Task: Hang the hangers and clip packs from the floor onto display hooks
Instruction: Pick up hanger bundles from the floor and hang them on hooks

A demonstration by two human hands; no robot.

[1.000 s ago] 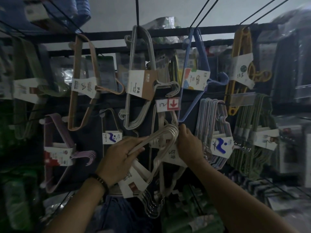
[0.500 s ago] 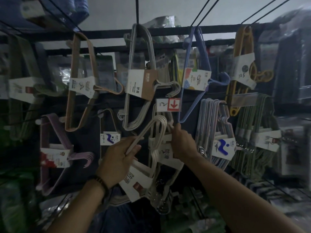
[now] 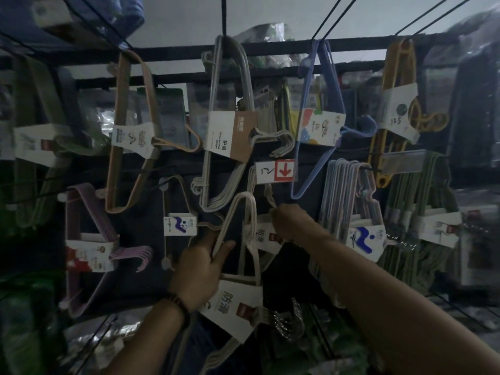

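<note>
– Location of white hanger pack (image 3: 250, 266)?
– Mid-rack, below the price tag (image 3: 274, 171). We see it tilted, top corner up, label card (image 3: 232, 307) low, metal hooks (image 3: 286, 318) at bottom right. Whether it sits on a display hook, we can't tell.
– Left hand (image 3: 200, 269)?
– Grips the pack's left side bar. Fingers curled round it from behind, thumb (image 3: 225, 246) pressed across the front. Beaded bracelet (image 3: 178, 307) on that wrist.
– Right hand (image 3: 292, 223)?
– Just right of the pack's top corner, under the tag. Fingertips bunched together at a thin pale rod (image 3: 267, 196). Whether they pinch it, we can't tell: too dark and blurred.
– Neighbours?
– Grey pack (image 3: 230, 133) above, blue pack (image 3: 320, 128) upper right, pastel pack (image 3: 349, 185) beside the right forearm.
</note>
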